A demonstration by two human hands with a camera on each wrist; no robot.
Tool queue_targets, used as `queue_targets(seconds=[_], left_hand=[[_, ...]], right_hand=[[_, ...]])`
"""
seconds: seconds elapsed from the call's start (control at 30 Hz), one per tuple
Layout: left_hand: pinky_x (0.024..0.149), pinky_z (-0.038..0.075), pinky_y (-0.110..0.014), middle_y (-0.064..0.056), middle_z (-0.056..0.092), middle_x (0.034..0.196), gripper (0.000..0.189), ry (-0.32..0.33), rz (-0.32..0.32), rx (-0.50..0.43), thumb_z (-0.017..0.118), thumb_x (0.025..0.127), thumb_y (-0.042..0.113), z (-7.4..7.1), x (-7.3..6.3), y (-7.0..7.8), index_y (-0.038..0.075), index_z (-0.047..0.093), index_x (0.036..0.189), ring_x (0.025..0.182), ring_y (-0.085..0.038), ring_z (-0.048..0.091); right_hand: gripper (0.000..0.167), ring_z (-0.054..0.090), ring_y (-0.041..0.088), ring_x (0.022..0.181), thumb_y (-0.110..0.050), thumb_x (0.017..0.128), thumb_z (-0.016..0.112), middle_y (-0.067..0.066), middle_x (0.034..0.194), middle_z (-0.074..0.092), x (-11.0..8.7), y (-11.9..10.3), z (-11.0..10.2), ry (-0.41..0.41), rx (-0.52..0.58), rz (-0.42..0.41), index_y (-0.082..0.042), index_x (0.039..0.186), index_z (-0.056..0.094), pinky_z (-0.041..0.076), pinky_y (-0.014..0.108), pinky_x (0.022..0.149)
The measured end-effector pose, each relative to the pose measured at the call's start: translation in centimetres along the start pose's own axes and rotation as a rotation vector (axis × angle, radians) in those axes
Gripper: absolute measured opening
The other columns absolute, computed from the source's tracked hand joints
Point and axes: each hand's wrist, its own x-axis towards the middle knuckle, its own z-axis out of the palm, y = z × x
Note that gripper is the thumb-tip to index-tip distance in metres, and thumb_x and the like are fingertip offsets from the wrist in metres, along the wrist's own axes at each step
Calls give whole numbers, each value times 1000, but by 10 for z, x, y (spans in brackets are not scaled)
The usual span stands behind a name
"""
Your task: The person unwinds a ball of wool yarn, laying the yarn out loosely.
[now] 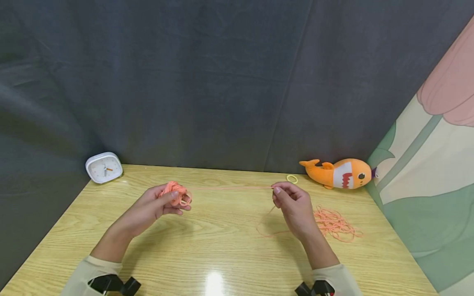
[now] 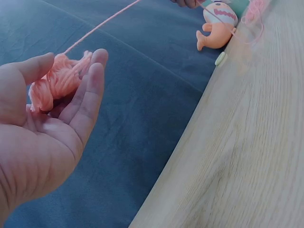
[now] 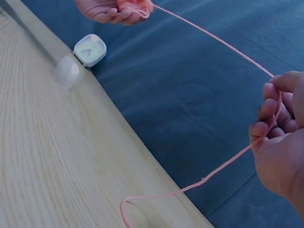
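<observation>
My left hand (image 1: 149,205) holds a small wound ball of coral-pink yarn (image 1: 176,193), thumb on one side and fingers curled beneath it, above the table. From the ball a taut strand (image 1: 229,188) runs across to my right hand (image 1: 296,205), which pinches it between thumb and forefinger. In the right wrist view the strand (image 3: 223,164) passes through the curled fingers and slopes down to the table in a loop. A loose tangled heap of the same yarn (image 1: 335,224) lies on the table, partly behind the right forearm.
A white square clock (image 1: 104,167) stands at the back left corner. An orange plush shark (image 1: 340,174) lies at the back right, with a yellow ring (image 1: 292,179) beside its tail. A dark curtain (image 1: 192,90) hangs behind the wooden table (image 1: 222,238).
</observation>
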Motion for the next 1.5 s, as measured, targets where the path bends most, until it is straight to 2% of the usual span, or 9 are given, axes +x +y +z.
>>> queue_targets(seconds=[0.2, 0.27, 0.5, 0.67, 0.83, 0.97, 1.1, 1.27, 1.5], left_hand=[[89, 61, -25, 2, 74, 116, 22, 39, 47, -100, 46, 111, 16, -1, -2, 1, 12, 63, 125, 105, -12, 75], [89, 61, -25, 2, 74, 115, 21, 65, 46, -100, 48, 111, 14, -1, -2, 1, 13, 64, 124, 105, -11, 75], [89, 61, -26, 4, 74, 112, 19, 168, 20, -84, 56, 107, 12, -1, -2, 4, 7, 61, 125, 104, -10, 75], [89, 61, -26, 5, 75, 111, 23, 213, 11, -73, 57, 107, 13, -2, -2, 6, 3, 58, 128, 103, -9, 75], [89, 60, -23, 5, 75, 112, 27, 232, 21, -99, 56, 107, 14, -2, -2, 7, 2, 54, 131, 106, -8, 74], [89, 60, -22, 4, 74, 112, 25, 252, 36, -163, 55, 108, 15, -2, -3, 8, 4, 56, 130, 106, -8, 74], [88, 60, -22, 4, 74, 113, 21, 263, 50, -219, 53, 109, 17, -3, -2, 8, 6, 55, 127, 105, -9, 75], [87, 60, -22, 3, 74, 115, 26, 261, 56, -255, 52, 110, 20, -3, -3, 9, 5, 50, 131, 105, -10, 76], [88, 61, -24, 1, 77, 117, 24, 274, 91, -329, 51, 110, 18, -5, -4, 8, 8, 53, 132, 106, -13, 76]], right_hand=[[10, 56, 8, 74, -7, 103, 63, -5, 84, 66, -1, -3, -5, -3, 21, -16, -11, 102, 72, 51, 18, 69], [10, 57, 8, 74, -7, 103, 63, -5, 84, 66, -1, -4, -7, -12, 20, -19, -12, 102, 72, 51, 18, 69], [10, 57, 9, 74, -3, 103, 61, -3, 83, 67, 0, -8, -19, 8, 55, -49, -1, 105, 70, 51, 18, 68], [17, 58, 9, 73, 1, 103, 59, -2, 82, 69, 2, -10, -28, 29, 102, -78, -7, 99, 73, 51, 18, 67], [21, 59, 9, 74, 4, 103, 55, -2, 83, 69, 2, -13, -34, -58, 86, -94, -7, 99, 73, 52, 18, 69], [21, 61, 9, 77, 4, 103, 54, -3, 86, 69, 1, -14, -36, -126, 59, -93, -6, 100, 72, 53, 18, 72], [24, 62, 8, 77, 4, 103, 54, -4, 87, 69, 1, -13, -38, -165, 46, -74, -10, 99, 73, 54, 18, 73], [29, 60, 8, 79, 5, 104, 51, -6, 87, 67, 1, -12, -41, -253, 20, -51, -13, 100, 72, 52, 19, 73], [29, 59, 7, 82, 7, 103, 49, -6, 90, 66, 0, -11, -44, -388, -30, -70, -12, 102, 70, 53, 19, 75]])
